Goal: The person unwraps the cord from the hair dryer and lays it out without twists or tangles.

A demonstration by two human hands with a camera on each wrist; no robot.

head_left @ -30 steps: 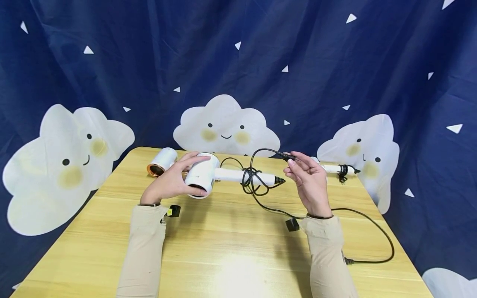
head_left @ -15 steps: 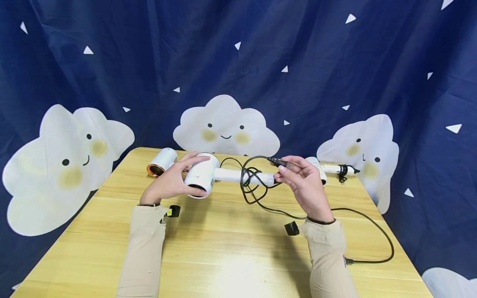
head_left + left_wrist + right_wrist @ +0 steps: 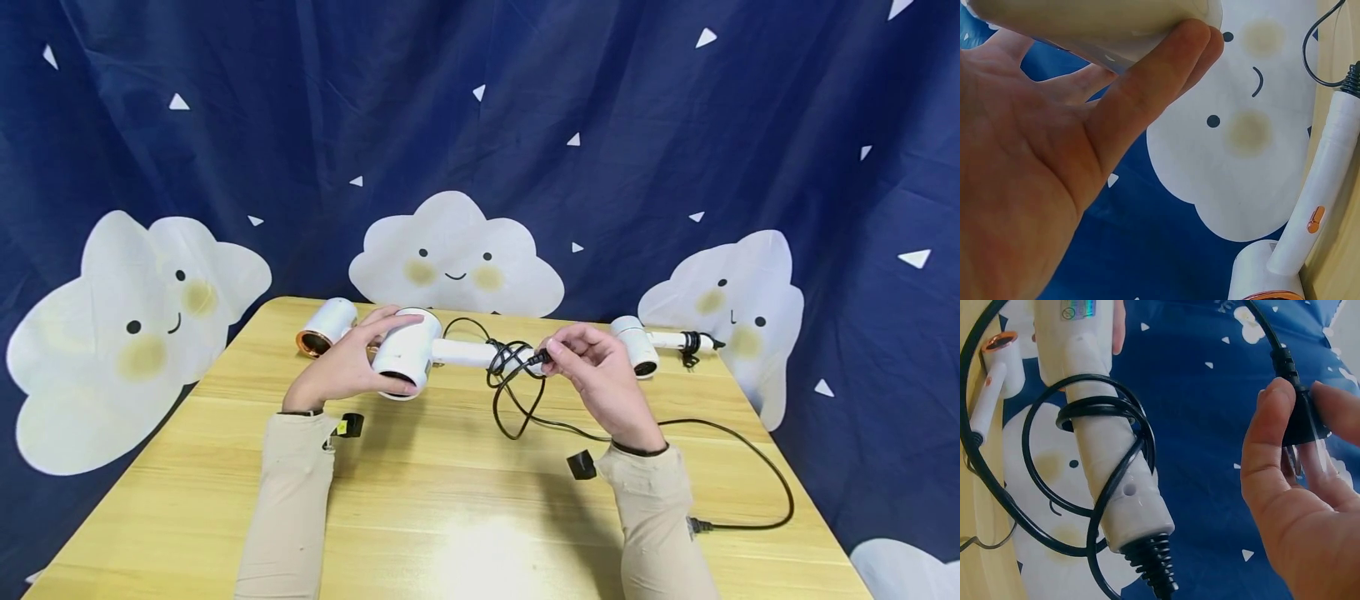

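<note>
I have the left hand (image 3: 347,364) gripping the hair dryer (image 3: 407,354), likely for steadiness, the right hand (image 3: 603,379) pinching the plug (image 3: 1302,424).

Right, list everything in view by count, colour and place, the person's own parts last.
table: one, pale wood, foreground
curtain: one, navy, behind the table
cloud prints: three with faces in head view, white, on the curtain
triangle prints: several, white, on the curtain
held hair dryer: one, white, mid-view
copper-rimmed hair dryer: one, white, table's left rear
cord-wrapped hair dryer: one, white, table's right rear
tangled cord: black, looped round the held hair dryer's handle
held plug: one, black, near that handle
loose plug: one, black, table's right
wrist devices: two, black, centre-left and centre-right
sleeves: two, beige, lower frame
left hand: one, gripping the held hair dryer
right hand: one, pinching the held plug
</note>
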